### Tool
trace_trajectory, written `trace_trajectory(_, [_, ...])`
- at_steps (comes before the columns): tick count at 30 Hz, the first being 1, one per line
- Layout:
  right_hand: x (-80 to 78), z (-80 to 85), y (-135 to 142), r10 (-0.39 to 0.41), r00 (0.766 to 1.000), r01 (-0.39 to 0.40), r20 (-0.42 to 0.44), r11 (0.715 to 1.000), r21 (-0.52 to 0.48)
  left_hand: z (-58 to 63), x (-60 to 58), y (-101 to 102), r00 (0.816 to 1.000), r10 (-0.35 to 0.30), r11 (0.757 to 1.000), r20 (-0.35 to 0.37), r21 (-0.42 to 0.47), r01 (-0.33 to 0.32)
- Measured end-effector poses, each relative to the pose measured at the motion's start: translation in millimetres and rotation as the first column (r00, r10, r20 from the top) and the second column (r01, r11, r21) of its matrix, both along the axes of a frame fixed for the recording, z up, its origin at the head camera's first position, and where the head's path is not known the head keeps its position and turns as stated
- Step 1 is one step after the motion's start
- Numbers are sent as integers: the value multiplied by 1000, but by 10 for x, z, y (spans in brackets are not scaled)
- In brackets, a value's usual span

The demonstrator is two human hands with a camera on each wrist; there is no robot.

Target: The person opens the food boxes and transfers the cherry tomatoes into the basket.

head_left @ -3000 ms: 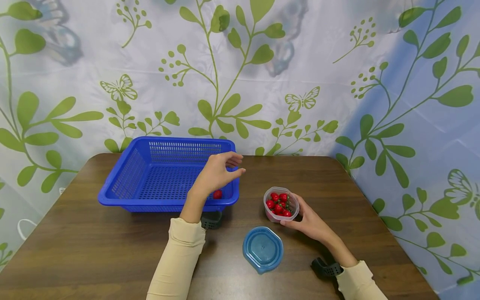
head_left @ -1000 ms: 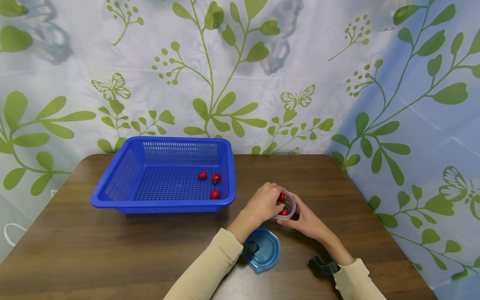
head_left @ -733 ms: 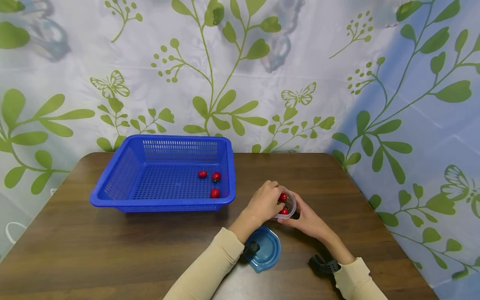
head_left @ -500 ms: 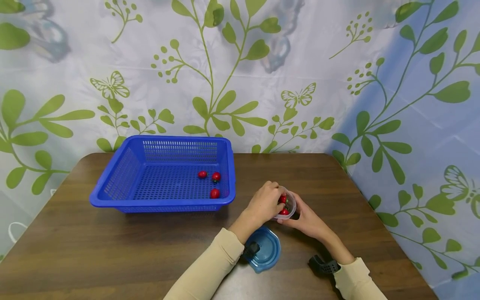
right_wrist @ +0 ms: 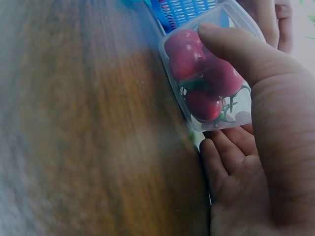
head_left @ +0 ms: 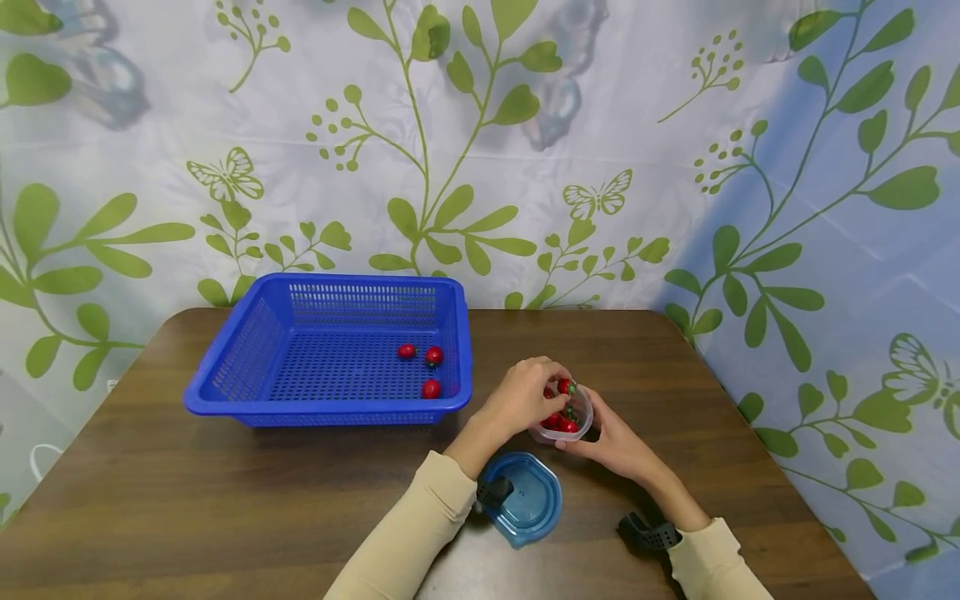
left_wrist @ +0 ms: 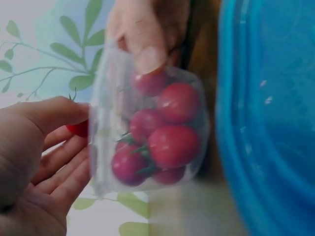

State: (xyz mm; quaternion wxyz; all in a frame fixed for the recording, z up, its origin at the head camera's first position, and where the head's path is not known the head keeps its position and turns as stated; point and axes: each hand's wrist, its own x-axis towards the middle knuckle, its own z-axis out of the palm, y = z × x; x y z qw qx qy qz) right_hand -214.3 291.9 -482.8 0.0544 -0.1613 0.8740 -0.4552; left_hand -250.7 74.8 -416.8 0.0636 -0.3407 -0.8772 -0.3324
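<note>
My left hand (head_left: pixel 531 395) pinches a red cherry tomato (head_left: pixel 566 386) with a green stem, just over the mouth of a clear plastic container (head_left: pixel 586 414). In the left wrist view that tomato (left_wrist: pixel 78 129) shows between the thumb and fingers, beside the container's rim. Several more cherry tomatoes (left_wrist: pixel 174 146) lie inside the container. My right hand (head_left: pixel 617 437) grips the container from the right, its thumb along the near wall in the right wrist view. Three cherry tomatoes (head_left: pixel 431 388) sit in the right part of a blue plastic basket (head_left: pixel 330 407).
A blue lid (head_left: pixel 527 500) lies on the wooden table (head_left: pixel 247 508) in front of the container, partly under the left wrist and its black strap (head_left: pixel 495 492). The basket stands at the back left. A patterned cloth (head_left: pixel 480 150) hangs behind the table.
Since three seconds ago my left hand has gone from the basket to the container, and more tomatoes show in the basket. Lately it has lifted slightly, with a tomato in its fingers.
</note>
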Motion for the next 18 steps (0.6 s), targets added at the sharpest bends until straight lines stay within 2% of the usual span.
trace_trajectory(11, [-23,-16,14,25,1000,-26,-14,999,-19,180,-40,-195,997,-35,990,66,138,26])
trace_trajectory(18, [-26,-5,9,48,999,-49,-24,998,-41,314,-30,-321,996,-49,980,75,196,33])
